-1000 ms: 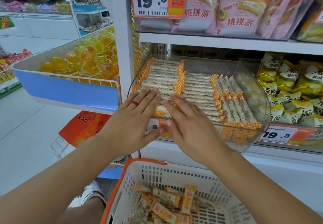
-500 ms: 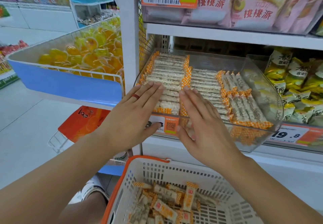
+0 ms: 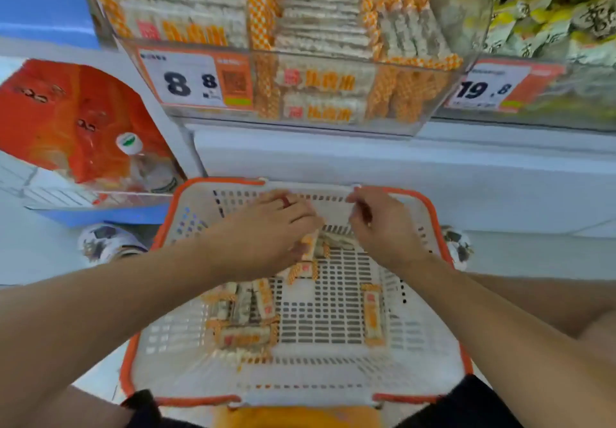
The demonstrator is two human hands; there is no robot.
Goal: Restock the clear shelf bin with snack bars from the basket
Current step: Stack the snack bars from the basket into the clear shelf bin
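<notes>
Head view, far end of basket (image 3: 433,214): both hands are lowered inside.
Left hand (image 3: 266,234): fingers curled over snack bars (image 3: 308,250).
Right hand (image 3: 383,227): loosely curled; grip cannot be told.
Bars: long axis near-to-far, nearer left hand.
Clear bin (image 3: 333,57): seen above, far.

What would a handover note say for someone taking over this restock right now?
Left hand: down in the basket, fingers on a cluster of snack bars; grip unclear through blur.
Right hand: over the basket's far end, fingers curled; no bar visibly held.
Clear shelf bin: above the basket, already holding rows of bars.
Left: roughly ten loose bars in the basket, including a single bar on the right.
</notes>
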